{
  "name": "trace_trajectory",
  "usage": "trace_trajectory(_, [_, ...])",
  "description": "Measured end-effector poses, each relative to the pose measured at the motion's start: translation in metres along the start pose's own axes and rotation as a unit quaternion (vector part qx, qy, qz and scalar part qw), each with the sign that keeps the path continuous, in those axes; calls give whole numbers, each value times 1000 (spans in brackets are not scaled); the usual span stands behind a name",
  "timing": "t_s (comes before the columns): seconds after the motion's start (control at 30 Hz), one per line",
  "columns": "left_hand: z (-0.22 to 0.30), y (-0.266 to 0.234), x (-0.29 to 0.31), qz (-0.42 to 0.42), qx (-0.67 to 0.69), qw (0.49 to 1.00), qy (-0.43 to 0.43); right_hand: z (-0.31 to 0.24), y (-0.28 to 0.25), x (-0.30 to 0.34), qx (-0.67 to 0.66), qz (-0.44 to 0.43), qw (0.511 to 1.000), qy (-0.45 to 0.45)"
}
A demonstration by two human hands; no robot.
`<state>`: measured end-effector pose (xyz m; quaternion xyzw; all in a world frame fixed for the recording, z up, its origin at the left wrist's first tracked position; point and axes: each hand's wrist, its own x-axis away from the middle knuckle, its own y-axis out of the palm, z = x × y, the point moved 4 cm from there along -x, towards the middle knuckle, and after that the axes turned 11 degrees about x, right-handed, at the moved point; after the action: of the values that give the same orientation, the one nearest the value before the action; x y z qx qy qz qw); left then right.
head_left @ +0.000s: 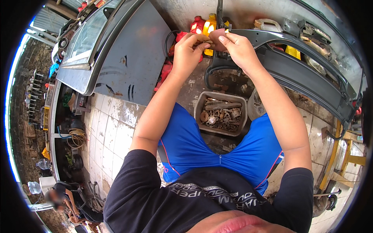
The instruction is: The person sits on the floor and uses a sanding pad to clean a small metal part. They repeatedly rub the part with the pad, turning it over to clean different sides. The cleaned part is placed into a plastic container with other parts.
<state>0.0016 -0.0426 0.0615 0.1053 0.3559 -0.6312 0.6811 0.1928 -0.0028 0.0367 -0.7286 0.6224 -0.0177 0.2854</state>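
Note:
A reddish-brown piece of sandpaper (218, 40) is held up in front of me between both hands. My right hand (240, 48) pinches its right side, thumb lying over the face. At the left edge, the closed fingertips of my left hand (189, 49) meet the sheet; exactly how they grip it is hard to make out. Just behind the hands are a dark metal vehicle frame (264, 37) on the right and a yellow bottle (210, 25). Below them, between my knees, stands a grey plastic bin (244, 116) full of bolts and rusty metal parts.
A grey vehicle door (132, 58) leans at the left, beside red containers (166, 72). A transparent bucket (255, 105) stands right of the bin. Coiled hose (77, 138) lies by a shelf at far left; another person (72, 202) is at lower left. Wooden framing (342, 159) stands at right.

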Motion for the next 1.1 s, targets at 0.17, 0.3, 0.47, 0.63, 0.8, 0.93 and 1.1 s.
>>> trace_trajectory(0.17, [1, 4, 1, 0, 0, 998, -56, 18, 18, -4, -32, -54, 998, -14])
trace_trajectory(0.3, [3, 4, 1, 4, 4, 999, -42, 9, 16, 2, -53, -67, 996, -22])
trace_trajectory(0.47, [-6, 5, 4, 30, 34, 997, -69, 8, 10, 2, -65, -53, 996, 40])
trace_trajectory(0.63, [-17, 9, 5, -9, 66, 991, -119, 0, 3, 5, -268, 1, 957, 114])
trace_trajectory(0.8, [-21, 22, 9, -37, 88, 981, -170, 9, 15, 9, -298, 22, 947, 119])
trace_trajectory(0.93, [-25, 18, 8, -23, 113, 980, -160, 4, 18, 8, -293, 7, 950, 108])
trace_trajectory(1.1, [-34, 17, 8, 19, 284, 932, -223, 0, 10, 7, -260, -11, 960, 101])
